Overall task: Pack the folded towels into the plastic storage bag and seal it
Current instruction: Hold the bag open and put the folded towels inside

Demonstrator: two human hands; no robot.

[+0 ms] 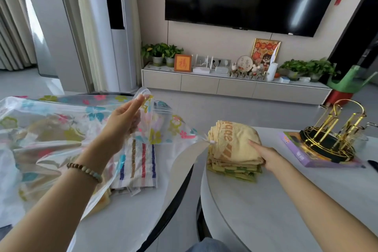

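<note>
A clear plastic storage bag [51, 129] printed with coloured flowers lies across the left table. My left hand [124, 116] pinches its upper rim and lifts the mouth open. Inside the mouth lies a white towel with coloured stripes [139, 165]. On the right table stands a stack of folded yellow towels [231, 149], the top one with orange lettering, a green-patterned one at the bottom. My right hand [266, 155] grips the right side of that stack, index finger lying on top.
A gap [184, 190] separates the two round white tables. A gold wire rack [333, 129] stands on a purple box [302, 153] at the right table's far side. A low TV cabinet [225, 86] with plants and frames runs along the back wall.
</note>
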